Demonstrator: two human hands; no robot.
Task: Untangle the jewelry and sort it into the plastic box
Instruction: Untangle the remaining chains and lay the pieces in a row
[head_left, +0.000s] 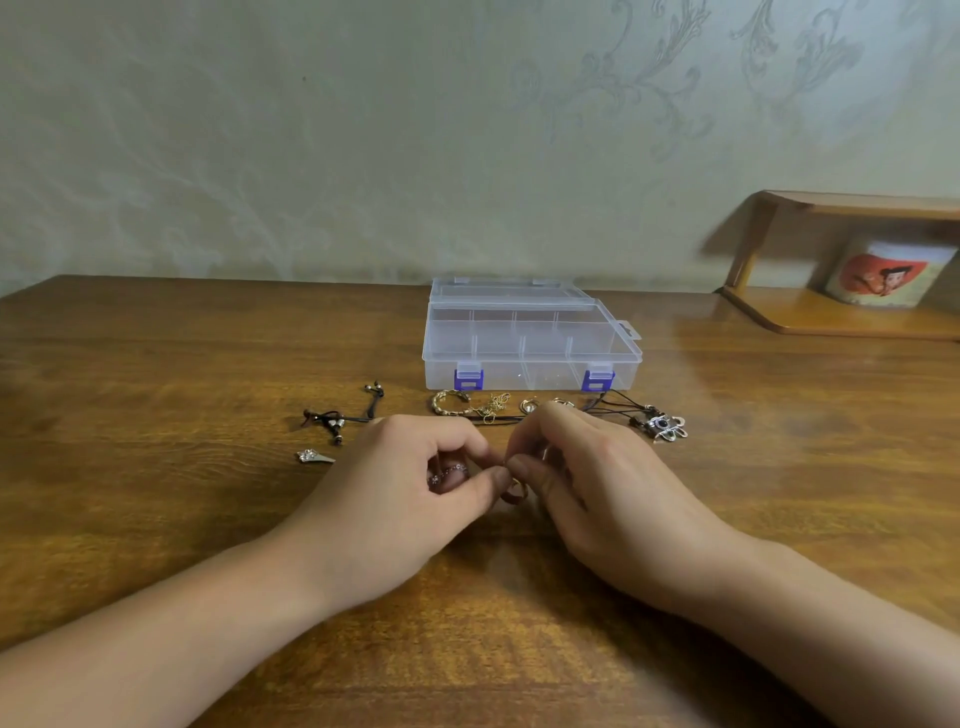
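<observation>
Head view puts the ring (514, 489) right at the meeting of your two hands, low against the table (156, 493), with a beaded chain (448, 474) curled inside your left palm. Your left hand (415, 493) has its thumb and forefinger curled in, pinching at the ring's left side; your right hand (597, 488) is curled the same way, its fingertips (519, 462) closing on the piece from the right. Whether the ring and chain are linked is too small to tell. Both hands are equally near, so the split seems to turn on a sideways pull: left hand keeps the chain, right draws the ring away to the right.

Beyond your knuckles the rest waits in a row: a gold bangle (451, 402) and fine gold chain (494, 408), a black cord (343, 418) off to the left, a small clip (314, 456) nearer you, and a silver pendant (667, 427) on cords at the right. Straight ahead, just behind that row, sits the box (530, 343), lid open, its compartments showing nothing inside. Once the piece is free, the reach is forward over the row, so lift clear of it.
</observation>
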